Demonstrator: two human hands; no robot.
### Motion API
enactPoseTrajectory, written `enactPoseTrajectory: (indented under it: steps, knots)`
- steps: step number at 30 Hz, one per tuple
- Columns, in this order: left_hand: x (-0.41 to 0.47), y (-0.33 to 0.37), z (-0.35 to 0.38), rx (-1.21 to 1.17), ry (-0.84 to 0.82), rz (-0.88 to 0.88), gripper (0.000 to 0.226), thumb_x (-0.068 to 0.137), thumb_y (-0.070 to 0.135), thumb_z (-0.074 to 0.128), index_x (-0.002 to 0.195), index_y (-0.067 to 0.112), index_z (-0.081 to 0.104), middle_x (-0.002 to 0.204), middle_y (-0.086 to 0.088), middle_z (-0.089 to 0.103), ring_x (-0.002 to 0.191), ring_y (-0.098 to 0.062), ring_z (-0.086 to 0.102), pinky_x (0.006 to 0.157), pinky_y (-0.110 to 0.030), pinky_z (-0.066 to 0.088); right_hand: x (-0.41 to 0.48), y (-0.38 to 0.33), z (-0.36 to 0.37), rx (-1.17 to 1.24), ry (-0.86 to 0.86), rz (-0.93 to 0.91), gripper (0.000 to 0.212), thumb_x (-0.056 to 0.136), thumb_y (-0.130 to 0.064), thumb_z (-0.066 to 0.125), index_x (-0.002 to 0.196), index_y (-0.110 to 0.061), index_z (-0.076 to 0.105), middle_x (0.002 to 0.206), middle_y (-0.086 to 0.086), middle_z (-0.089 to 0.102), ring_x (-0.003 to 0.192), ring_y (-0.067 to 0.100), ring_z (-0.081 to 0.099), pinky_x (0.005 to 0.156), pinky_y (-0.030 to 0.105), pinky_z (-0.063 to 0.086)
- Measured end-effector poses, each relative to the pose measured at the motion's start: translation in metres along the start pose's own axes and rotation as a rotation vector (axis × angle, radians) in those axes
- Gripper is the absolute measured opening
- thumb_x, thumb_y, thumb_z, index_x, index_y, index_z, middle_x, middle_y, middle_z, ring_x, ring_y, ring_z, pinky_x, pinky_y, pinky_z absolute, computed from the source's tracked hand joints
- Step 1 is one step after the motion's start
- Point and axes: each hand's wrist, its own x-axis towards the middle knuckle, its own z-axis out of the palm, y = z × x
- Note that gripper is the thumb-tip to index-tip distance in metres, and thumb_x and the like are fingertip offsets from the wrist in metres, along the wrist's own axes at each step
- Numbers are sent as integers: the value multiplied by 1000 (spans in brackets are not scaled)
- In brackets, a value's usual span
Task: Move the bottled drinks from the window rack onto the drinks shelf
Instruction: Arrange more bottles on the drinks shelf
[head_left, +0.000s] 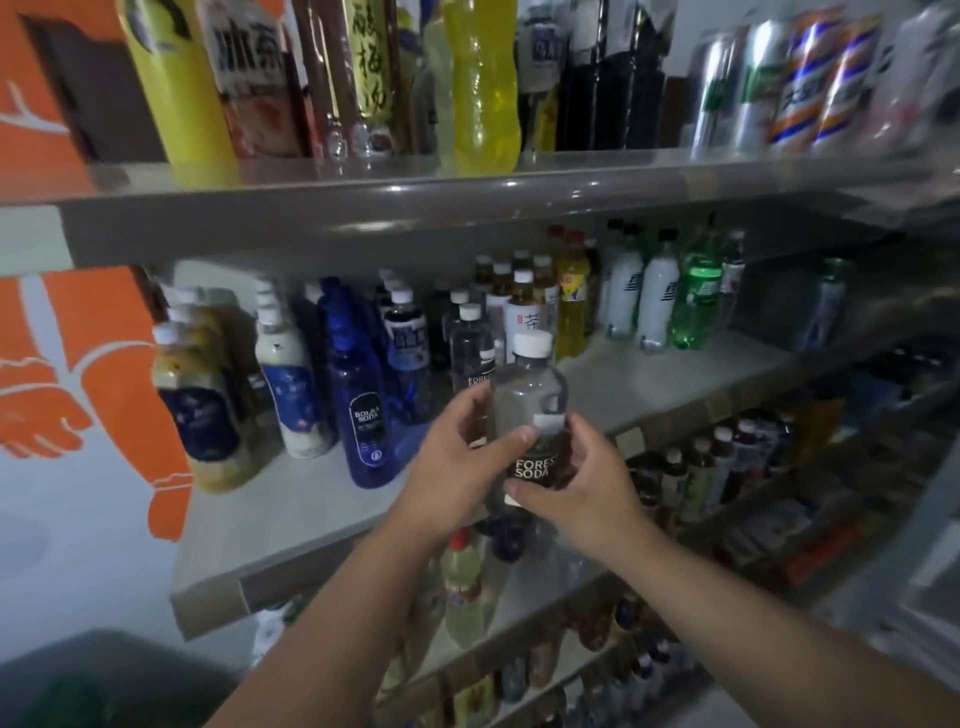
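A clear soda bottle (531, 400) with a white cap and a dark "FOREST SODA" label is upright in front of the middle drinks shelf (291, 525). My left hand (457, 467) grips its left side, thumb across the front. My right hand (576, 483) wraps its lower right side over the label. Just behind it on the shelf stands a matching clear bottle (470, 348). Whether the held bottle's base touches the shelf is hidden by my hands.
A blue soda bottle (361, 410) and cream-coloured bottles (291, 384) stand left of my hands. White and green bottles (660, 301) stand at the back right. An upper shelf (363, 202) carries tall bottles and cans. Lower shelves (519, 618) hold more bottles. An orange-and-white wall (62, 395) lies left.
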Motion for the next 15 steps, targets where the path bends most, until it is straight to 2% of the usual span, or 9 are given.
enactPoseTrajectory:
  steps: [2, 4, 7, 9, 10, 13, 15]
  knots:
    - [8, -14, -3, 64, 63, -51, 51, 80, 33, 75, 126, 33, 53, 121, 13, 65, 115, -3, 59, 96, -28, 50, 17, 7, 2, 9, 31, 32, 63, 60, -43, 91, 114, -43, 60, 108, -16, 73, 100, 3, 69, 87, 39, 58]
    - [17, -25, -5, 106, 179, -108, 41, 87, 32, 69, 123, 37, 50, 122, 16, 58, 116, -2, 55, 91, -21, 46, 44, 11, 3, 0, 12, 63, 68, 55, -52, 93, 114, -47, 59, 109, -18, 72, 101, 0, 69, 87, 32, 57]
    - [31, -39, -4, 149, 310, -152, 23, 90, 20, 63, 102, 37, 53, 106, 18, 57, 93, 9, 55, 74, -14, 42, 94, 28, 9, -50, -12, 105, 75, 46, -47, 94, 111, -46, 57, 108, -16, 72, 102, 1, 67, 88, 29, 55]
    - [39, -47, -2, 110, 301, -141, 26, 86, -2, 55, 95, 22, 57, 89, 12, 61, 69, 10, 55, 69, -18, 42, 123, 46, 17, -82, -1, 141, 79, 42, -37, 91, 112, -39, 56, 109, -10, 71, 105, 9, 67, 94, 37, 55]
    - [42, -51, 0, 79, 281, -135, 29, 83, -12, 49, 94, 14, 58, 83, 8, 60, 64, 7, 54, 67, -18, 43, 134, 56, 21, -96, -7, 158, 80, 41, -33, 92, 113, -36, 56, 110, -9, 70, 106, 13, 66, 96, 41, 54]
    - [49, -61, 5, 22, 287, -142, 36, 78, -22, 40, 91, 6, 58, 79, 2, 61, 61, 5, 53, 60, -10, 41, 152, 83, 26, -95, -70, 180, 84, 39, -37, 96, 115, -36, 57, 112, -10, 71, 109, 13, 65, 99, 43, 52]
    - [54, -68, 4, 38, 289, -150, 35, 80, -21, 42, 88, 9, 60, 78, 6, 63, 63, 4, 54, 60, -9, 41, 156, 94, 27, -83, -99, 180, 83, 40, -42, 97, 112, -47, 57, 110, -16, 72, 105, 6, 67, 98, 41, 54]
